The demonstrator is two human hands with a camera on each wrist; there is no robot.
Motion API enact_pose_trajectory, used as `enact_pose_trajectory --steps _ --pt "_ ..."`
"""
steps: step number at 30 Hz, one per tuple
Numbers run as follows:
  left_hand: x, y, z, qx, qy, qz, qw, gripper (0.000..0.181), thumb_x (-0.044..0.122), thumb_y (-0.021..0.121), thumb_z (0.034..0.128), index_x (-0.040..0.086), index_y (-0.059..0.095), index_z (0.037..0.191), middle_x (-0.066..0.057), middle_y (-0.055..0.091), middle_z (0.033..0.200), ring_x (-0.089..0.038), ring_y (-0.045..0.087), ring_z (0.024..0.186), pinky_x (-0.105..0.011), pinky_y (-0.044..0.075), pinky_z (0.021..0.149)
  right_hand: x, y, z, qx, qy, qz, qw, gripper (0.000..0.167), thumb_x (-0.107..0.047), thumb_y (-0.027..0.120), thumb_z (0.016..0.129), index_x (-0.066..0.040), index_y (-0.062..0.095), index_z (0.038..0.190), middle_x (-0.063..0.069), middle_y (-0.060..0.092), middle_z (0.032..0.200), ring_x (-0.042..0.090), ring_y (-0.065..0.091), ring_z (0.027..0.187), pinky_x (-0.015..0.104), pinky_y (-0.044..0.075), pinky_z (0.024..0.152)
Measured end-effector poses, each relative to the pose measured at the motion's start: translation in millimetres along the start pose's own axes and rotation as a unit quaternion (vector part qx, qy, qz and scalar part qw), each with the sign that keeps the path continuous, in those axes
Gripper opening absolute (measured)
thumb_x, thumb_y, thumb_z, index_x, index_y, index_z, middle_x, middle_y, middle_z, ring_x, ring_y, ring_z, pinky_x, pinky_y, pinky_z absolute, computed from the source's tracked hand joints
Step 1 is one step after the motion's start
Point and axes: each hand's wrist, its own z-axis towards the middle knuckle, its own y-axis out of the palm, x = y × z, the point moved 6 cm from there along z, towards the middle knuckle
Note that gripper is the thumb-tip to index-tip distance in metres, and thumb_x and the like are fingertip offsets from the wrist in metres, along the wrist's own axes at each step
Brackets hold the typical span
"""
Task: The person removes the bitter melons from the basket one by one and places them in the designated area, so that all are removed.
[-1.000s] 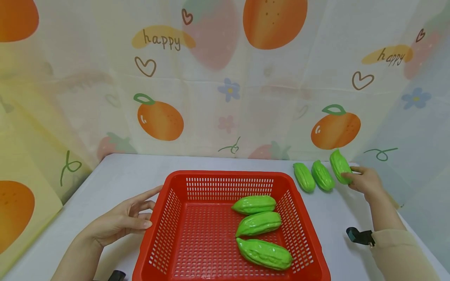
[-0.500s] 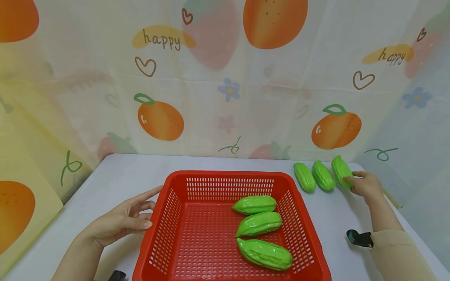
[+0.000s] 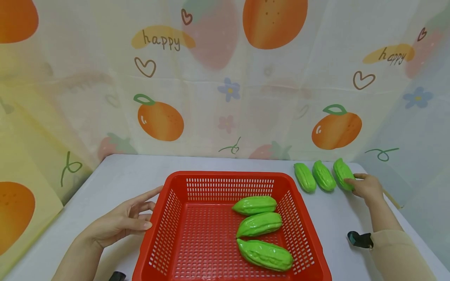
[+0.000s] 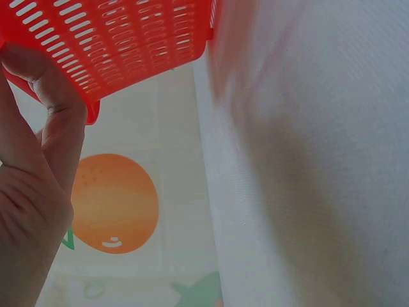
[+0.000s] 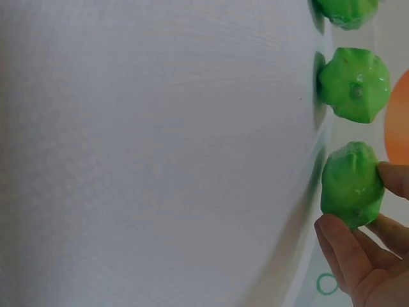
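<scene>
A green bitter melon (image 3: 343, 174) at the far right is pinched between the thumb and fingers of my right hand (image 3: 367, 186). It is at or just above the white table; contact is hard to tell. The right wrist view shows that bitter melon (image 5: 353, 184) end-on with fingers on both sides. Two more bitter melons, the middle one (image 3: 324, 176) and the left one (image 3: 304, 177), lie in a row beside it. My left hand (image 3: 121, 218) touches the left rim of a red plastic basket (image 3: 232, 174) with index fingertip and thumb. Three bitter melons (image 3: 259, 224) lie inside the basket's right half.
A white-covered table (image 3: 140, 168) carries everything. Behind it hangs a fruit-printed cloth (image 3: 228, 117). Black wrist camera mounts show by the right sleeve (image 3: 360, 239) and at the lower left. The basket's tall perforated right wall stands between the two groups of melons.
My right hand has lowered the bitter melon and brought it slightly right, in line with the other two. The left hand and the basket have stayed in place.
</scene>
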Motion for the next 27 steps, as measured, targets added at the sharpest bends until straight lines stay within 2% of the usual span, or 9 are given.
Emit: enact_pose_trajectory --steps 4,11,20,27 --pt "0.1 0.7 0.2 -0.003 0.004 -0.003 1.0 0.078 -0.007 0.049 0.0949 0.024 0.017 0.159 0.004 0.057 0.117 -0.009 0.069 0.094 -0.028 0.06 0.082 2.4 0.5 -1.2 -0.002 0.002 -0.004 1.0 0.07 -0.03 0.056 0.096 0.017 0.034 0.143 0.042 0.04 0.139 0.01 0.063 0.074 0.016 0.051 0.06" --pt "0.6 1.0 0.1 0.0 0.002 -0.001 1.0 0.078 -0.007 0.049 0.0948 0.024 0.017 0.159 0.004 0.057 0.117 -0.008 0.069 0.094 -0.027 0.059 0.082 4.3 1.3 -2.0 -0.01 -0.004 -0.009 0.9999 0.072 -0.032 0.056 0.096 0.017 0.033 0.143 0.041 0.041 0.139 0.003 0.06 0.069 0.016 0.049 0.06" --pt "1.0 0.8 0.3 -0.002 0.003 -0.002 1.0 0.078 -0.006 0.049 0.095 0.024 0.017 0.159 0.003 0.057 0.116 -0.009 0.069 0.094 -0.027 0.059 0.082 2.7 2.3 -1.7 0.008 0.002 -0.017 0.9998 0.068 -0.029 0.055 0.096 0.017 0.035 0.142 0.04 0.043 0.137 0.015 0.063 0.076 0.016 0.047 0.058" --pt "1.6 1.5 0.5 0.006 -0.005 0.004 1.0 0.077 -0.004 0.05 0.0951 0.024 0.017 0.159 0.002 0.057 0.116 -0.008 0.069 0.093 -0.027 0.059 0.082 1.7 1.2 -1.6 0.014 -0.005 -0.022 0.9997 0.067 -0.028 0.055 0.097 0.017 0.036 0.141 0.04 0.049 0.13 0.008 0.062 0.068 0.017 0.046 0.058"
